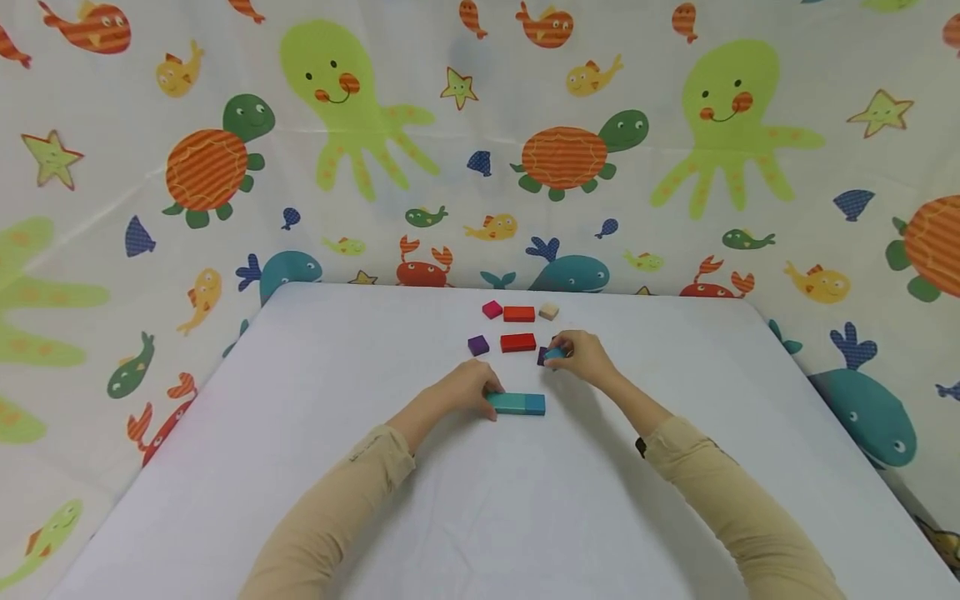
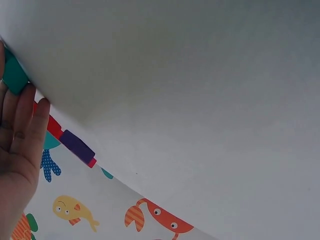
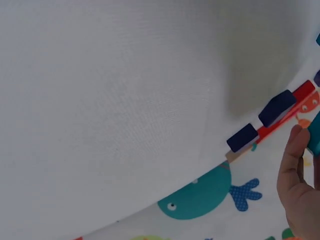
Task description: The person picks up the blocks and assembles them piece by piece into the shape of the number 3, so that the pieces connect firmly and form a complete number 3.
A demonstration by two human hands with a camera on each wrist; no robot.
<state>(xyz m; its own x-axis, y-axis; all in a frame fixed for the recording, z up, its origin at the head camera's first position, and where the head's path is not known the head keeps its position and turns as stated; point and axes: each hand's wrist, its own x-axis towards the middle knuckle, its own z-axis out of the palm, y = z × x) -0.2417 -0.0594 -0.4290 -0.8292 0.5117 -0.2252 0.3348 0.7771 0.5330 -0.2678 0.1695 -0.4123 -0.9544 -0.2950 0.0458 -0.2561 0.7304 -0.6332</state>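
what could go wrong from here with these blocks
The right hand pinches a small blue block close to a dark purple block, so it might knock that one askew if it shifts sideways. The left hand grips the left end of the teal block; a nudge there could push it out of line with the blue end block at its right.

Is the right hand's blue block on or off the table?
Off the table: the right wrist view shows the blue block, pinched by the right hand, against the patterned backdrop.
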